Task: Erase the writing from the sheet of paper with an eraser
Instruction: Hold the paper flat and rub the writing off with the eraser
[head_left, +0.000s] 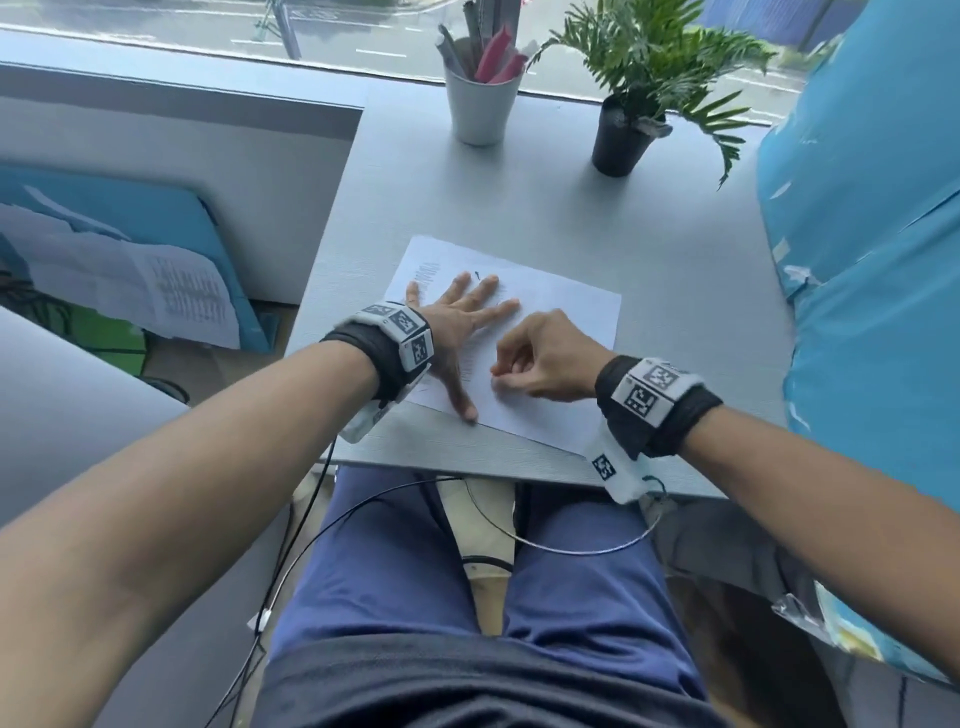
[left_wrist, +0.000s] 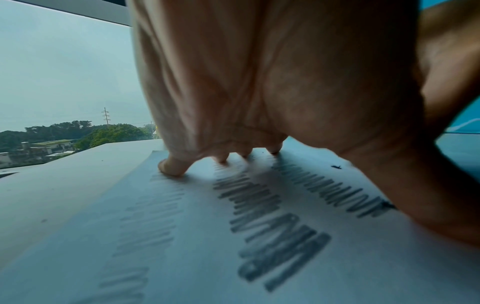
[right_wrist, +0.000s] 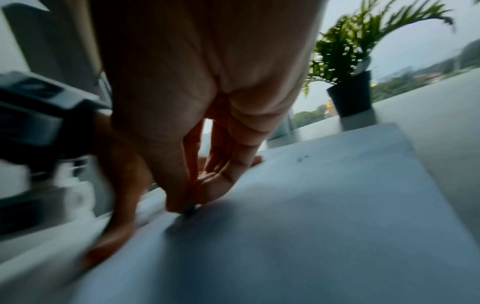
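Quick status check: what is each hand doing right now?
Left hand: open, fingers spread flat, pressing the sheet of paper down.
Right hand: fingers pinched on a small dark eraser, tip against the sheet.

Left hand (head_left: 457, 322) lies flat with fingers spread wide; right hand (head_left: 540, 364) is curled, thumb and fingertips pinched together.

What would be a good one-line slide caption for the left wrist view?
Left hand pressed flat, fingertips holding down the white sheet of paper with grey pencil scribbles.
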